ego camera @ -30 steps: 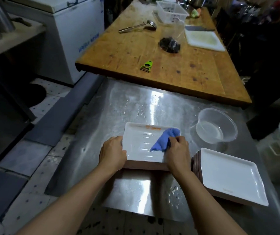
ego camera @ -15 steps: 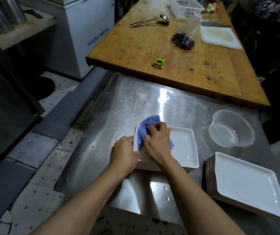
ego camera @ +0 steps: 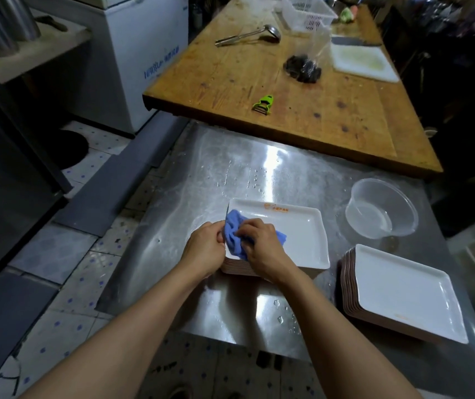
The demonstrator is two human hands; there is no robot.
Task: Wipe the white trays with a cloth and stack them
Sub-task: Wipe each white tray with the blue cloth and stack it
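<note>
On the wet stainless-steel table (ego camera: 262, 180), a square white tray (ego camera: 296, 234) with an orange logo tops a brown-edged stack.

The right hand (ego camera: 259, 243) clutches a crumpled blue cloth (ego camera: 235, 236) against the glossy tray's left rim, where it was half a second ago; a second back it wiped the right side. The left hand (ego camera: 203, 249) grips the tray's left edge, as before. A second tray stack (ego camera: 403, 295) sits at the right, near a clear plastic bowl (ego camera: 381, 208).
</note>
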